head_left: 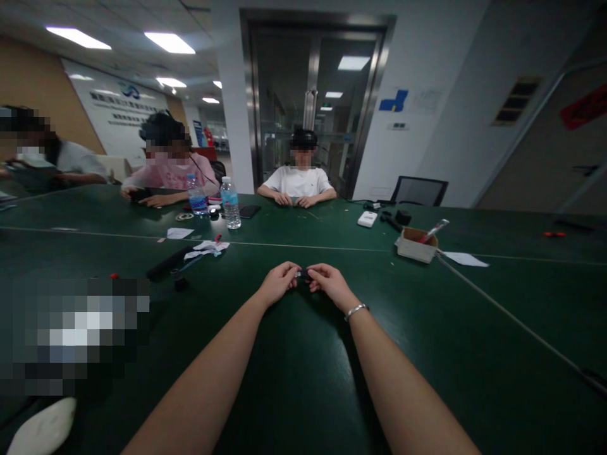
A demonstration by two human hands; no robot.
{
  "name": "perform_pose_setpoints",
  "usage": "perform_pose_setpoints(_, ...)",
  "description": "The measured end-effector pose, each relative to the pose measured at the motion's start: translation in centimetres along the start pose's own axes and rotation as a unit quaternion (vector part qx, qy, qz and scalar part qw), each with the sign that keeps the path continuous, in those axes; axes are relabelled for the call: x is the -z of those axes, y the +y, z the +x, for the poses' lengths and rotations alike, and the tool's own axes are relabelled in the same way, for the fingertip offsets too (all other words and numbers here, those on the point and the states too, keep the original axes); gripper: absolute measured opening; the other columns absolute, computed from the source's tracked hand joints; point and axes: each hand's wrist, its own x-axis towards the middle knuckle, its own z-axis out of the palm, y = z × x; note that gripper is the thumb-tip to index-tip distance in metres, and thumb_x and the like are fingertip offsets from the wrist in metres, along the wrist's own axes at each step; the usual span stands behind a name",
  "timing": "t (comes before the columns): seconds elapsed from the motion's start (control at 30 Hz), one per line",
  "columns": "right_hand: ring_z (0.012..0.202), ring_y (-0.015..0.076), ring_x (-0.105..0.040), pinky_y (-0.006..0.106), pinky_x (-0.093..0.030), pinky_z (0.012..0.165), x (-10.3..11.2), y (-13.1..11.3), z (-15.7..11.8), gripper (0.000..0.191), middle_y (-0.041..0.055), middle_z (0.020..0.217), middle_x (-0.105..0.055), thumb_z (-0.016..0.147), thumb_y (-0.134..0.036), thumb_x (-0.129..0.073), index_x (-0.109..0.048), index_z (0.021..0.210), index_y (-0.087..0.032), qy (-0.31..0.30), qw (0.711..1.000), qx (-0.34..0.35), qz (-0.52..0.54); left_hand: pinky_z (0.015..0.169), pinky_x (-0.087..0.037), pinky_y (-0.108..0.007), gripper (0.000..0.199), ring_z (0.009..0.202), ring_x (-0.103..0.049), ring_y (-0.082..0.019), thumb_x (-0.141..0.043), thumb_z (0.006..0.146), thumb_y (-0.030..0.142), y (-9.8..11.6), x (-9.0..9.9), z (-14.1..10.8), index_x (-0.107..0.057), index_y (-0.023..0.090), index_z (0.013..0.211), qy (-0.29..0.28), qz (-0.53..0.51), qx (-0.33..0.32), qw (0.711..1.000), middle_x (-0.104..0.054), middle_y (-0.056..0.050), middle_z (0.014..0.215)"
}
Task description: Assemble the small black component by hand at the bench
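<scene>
Between my two hands, just above the green table [303, 354], is a small black object [304, 274] with a light-coloured end on its left side. The fingertips of my left hand [281, 282] pinch that light end. My right hand [329, 284], with a silver bracelet at the wrist, grips the black end between thumb and fingers. The object is too small to tell what it is.
Two water bottles [230, 203] stand at the back left, near crumpled paper [207, 249] and a long black item [169, 263]. At the right sits a small open box [417, 246]. Three people sit across and to the left.
</scene>
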Motion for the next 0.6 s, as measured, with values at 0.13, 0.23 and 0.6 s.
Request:
perform_pose_setpoints(0.13, 0.049, 0.0078, -0.060, 0.019, -0.052, 0.049, -0.07, -0.10, -0.12, 0.031, 0.0006, 0.066, -0.065, 0.070, -0.034, -0.073, -0.064, 0.091, -0.013, 0.001, 1.000, 0.000, 0.002, 0.054, -0.040, -0.021, 0.028, 0.062, -0.052, -0.011, -0.052, 0.081, 0.036, 0.00, 0.05, -0.03, -0.062, 0.017, 0.100, 0.005, 0.016, -0.001, 1.000, -0.059, -0.001, 0.073)
perform_pose_setpoints(0.23, 0.049, 0.0079, -0.060, 0.019, -0.052, 0.049, -0.16, -0.15, -0.21, 0.030, 0.0002, 0.065, -0.065, 0.070, -0.033, -0.074, -0.064, 0.090, -0.013, 0.004, 1.000, 0.000, 0.003, 0.054, -0.040, -0.021, 0.030, 0.060, -0.051, -0.010, -0.049, 0.083, 0.038, -0.12, 0.08, 0.03, -0.062, 0.017, 0.100, 0.003, 0.018, -0.003, 1.000, -0.058, 0.000, 0.070)
perform_pose_setpoints(0.6, 0.049, 0.0083, -0.060, 0.020, -0.052, 0.050, -0.24, -0.41, -0.35, 0.032, 0.0005, 0.063, -0.065, 0.070, -0.036, -0.074, -0.064, 0.090, -0.013, 0.005, 1.000, -0.002, -0.001, 0.054, -0.039, -0.021, 0.030, 0.060, -0.052, -0.010, -0.050, 0.083, 0.038, -0.19, -0.06, -0.04, -0.061, 0.018, 0.103, 0.007, 0.025, -0.012, 1.000, -0.058, 0.000, 0.071)
